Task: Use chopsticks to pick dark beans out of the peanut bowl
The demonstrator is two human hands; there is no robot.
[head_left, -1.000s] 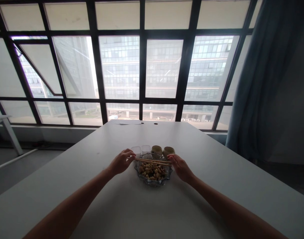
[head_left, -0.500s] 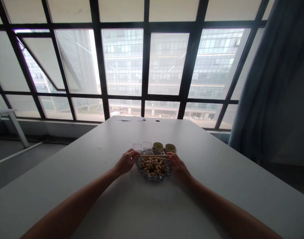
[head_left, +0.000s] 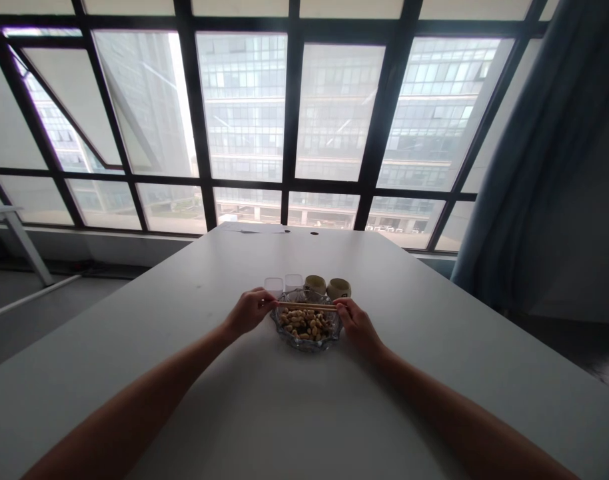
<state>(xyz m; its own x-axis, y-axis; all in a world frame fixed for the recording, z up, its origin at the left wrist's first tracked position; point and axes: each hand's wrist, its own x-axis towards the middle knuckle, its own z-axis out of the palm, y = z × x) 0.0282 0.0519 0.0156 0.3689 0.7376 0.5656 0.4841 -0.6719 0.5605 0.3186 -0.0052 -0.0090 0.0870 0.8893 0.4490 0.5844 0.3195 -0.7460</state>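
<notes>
A pair of thin wooden chopsticks (head_left: pixel 307 306) lies level across the space above a scalloped clear glass bowl (head_left: pixel 308 345). My left hand (head_left: pixel 251 311) pinches their left end, and my right hand (head_left: pixel 355 323) is closed on their right end. Inside the bowl is a heap of peanuts in their shells (head_left: pixel 304 325), with some darker bits among them. Just behind the bowl stand two small translucent containers (head_left: pixel 273 285) and two yellow-green cups (head_left: pixel 339 288) in a row.
All of this stands on a long white table (head_left: pixel 264 407) that runs toward large windows (head_left: pixel 242 107). A blue-grey curtain (head_left: pixel 519 167) hangs at the right. Another white table's leg (head_left: pixel 29 247) shows at the far left.
The chopsticks, which were spread slightly apart at the right end, now lie together side by side. Both hands still hold their ends. The view has tilted down a little.
</notes>
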